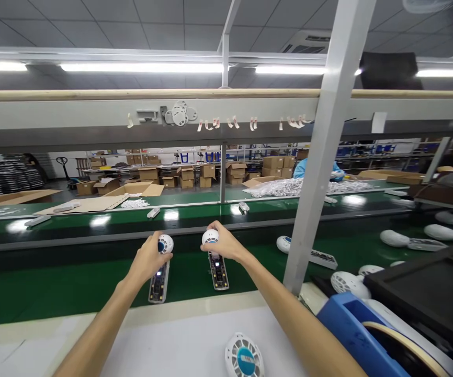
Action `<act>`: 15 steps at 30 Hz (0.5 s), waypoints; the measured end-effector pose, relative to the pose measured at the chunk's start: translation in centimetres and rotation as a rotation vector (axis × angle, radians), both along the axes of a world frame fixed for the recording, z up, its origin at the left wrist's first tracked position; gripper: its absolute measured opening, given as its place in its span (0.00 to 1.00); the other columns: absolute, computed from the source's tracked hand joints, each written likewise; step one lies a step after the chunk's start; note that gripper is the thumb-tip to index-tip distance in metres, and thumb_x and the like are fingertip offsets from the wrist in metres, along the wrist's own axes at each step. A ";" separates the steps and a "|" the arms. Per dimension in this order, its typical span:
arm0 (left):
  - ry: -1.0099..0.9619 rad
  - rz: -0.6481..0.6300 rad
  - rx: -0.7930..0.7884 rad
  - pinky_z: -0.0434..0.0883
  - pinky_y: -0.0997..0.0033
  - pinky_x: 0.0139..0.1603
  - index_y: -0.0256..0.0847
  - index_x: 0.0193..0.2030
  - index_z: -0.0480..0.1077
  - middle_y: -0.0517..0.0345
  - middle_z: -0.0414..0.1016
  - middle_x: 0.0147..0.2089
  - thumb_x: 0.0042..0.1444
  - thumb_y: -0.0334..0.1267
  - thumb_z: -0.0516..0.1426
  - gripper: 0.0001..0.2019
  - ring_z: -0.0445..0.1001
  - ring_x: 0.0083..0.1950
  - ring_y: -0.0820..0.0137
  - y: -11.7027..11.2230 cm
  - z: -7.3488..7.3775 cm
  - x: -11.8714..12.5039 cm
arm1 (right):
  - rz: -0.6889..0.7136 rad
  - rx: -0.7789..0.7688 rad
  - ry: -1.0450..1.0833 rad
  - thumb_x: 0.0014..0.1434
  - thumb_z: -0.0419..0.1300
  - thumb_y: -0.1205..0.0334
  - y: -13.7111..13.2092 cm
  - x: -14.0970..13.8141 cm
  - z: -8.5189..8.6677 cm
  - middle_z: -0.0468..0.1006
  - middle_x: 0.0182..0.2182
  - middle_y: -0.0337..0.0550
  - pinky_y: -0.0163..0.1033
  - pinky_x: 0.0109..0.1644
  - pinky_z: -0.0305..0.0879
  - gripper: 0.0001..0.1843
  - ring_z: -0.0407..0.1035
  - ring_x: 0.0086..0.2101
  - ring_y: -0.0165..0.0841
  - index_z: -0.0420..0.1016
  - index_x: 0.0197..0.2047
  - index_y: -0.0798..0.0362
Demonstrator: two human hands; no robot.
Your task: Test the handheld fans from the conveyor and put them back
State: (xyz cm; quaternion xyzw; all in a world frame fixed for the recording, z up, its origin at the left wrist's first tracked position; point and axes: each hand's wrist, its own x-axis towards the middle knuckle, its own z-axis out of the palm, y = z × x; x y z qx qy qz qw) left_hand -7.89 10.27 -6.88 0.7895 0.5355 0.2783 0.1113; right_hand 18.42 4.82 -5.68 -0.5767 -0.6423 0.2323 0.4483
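Note:
My left hand (148, 257) is closed around the round white head of a small hand-held fan (159, 272), whose open handle with a circuit board lies on the green conveyor belt (73, 285). My right hand (222, 242) grips the head of a second fan of the same kind (217, 267), about a hand's width to the right. Both fans point their handles toward me. Both arms reach forward over the white table edge (179, 340).
A white fan grille with a blue centre (244, 358) lies on the white table near me. A grey slanted post (320, 157) stands at right. More fan parts (395, 238) lie on the belt at right, beside a blue tape dispenser (352, 330). A person in blue (301, 168) works beyond.

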 end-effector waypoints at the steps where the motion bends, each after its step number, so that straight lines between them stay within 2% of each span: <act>1: -0.002 0.011 0.002 0.69 0.59 0.50 0.46 0.59 0.61 0.49 0.72 0.56 0.54 0.42 0.60 0.26 0.75 0.53 0.54 0.5 -0.5 -0.1 | -0.027 0.017 0.061 0.48 0.67 0.52 0.0 -0.4 0.1 0.72 0.29 0.35 0.34 0.31 0.61 0.18 0.66 0.28 0.30 0.66 0.38 0.51; 4: -0.017 0.049 0.004 0.70 0.59 0.52 0.45 0.64 0.57 0.45 0.68 0.60 0.58 0.42 0.57 0.28 0.74 0.55 0.54 1.9 -2.3 -0.5 | -0.179 0.121 0.217 0.58 0.56 0.49 -0.1 -2.2 0.1 0.66 0.24 0.35 0.35 0.34 0.60 0.17 0.63 0.28 0.30 0.62 0.27 0.52; 6: -0.030 0.086 0.000 0.71 0.61 0.51 0.43 0.66 0.54 0.43 0.67 0.60 0.60 0.42 0.55 0.28 0.75 0.55 0.55 2.7 -3.7 -0.6 | -0.254 0.195 0.281 0.59 0.54 0.50 -0.3 -3.6 -0.1 0.64 0.23 0.36 0.35 0.35 0.58 0.18 0.62 0.29 0.30 0.59 0.23 0.52; 9: -0.031 0.156 -0.010 0.71 0.62 0.51 0.41 0.70 0.50 0.39 0.65 0.60 0.63 0.41 0.52 0.29 0.76 0.53 0.57 3.6 -5.6 -0.9 | -0.262 0.265 0.323 0.58 0.54 0.53 -0.4 -5.1 -0.3 0.64 0.21 0.36 0.35 0.35 0.58 0.19 0.64 0.30 0.31 0.56 0.20 0.52; 12: 0.011 0.213 -0.013 0.71 0.58 0.52 0.36 0.68 0.56 0.36 0.67 0.58 0.63 0.39 0.51 0.27 0.76 0.52 0.53 4.2 -6.9 -1.7 | -0.242 0.242 0.323 0.57 0.53 0.57 0.6 -5.7 -0.1 0.65 0.19 0.36 0.35 0.33 0.57 0.18 0.64 0.27 0.31 0.58 0.18 0.52; 15: 0.071 0.242 0.031 0.69 0.51 0.55 0.35 0.64 0.63 0.36 0.67 0.58 0.62 0.38 0.51 0.24 0.70 0.58 0.46 4.2 -7.0 -2.7 | -0.249 0.158 0.284 0.59 0.52 0.59 2.9 -5.8 0.1 0.70 0.20 0.38 0.36 0.32 0.59 0.19 0.66 0.27 0.31 0.67 0.19 0.53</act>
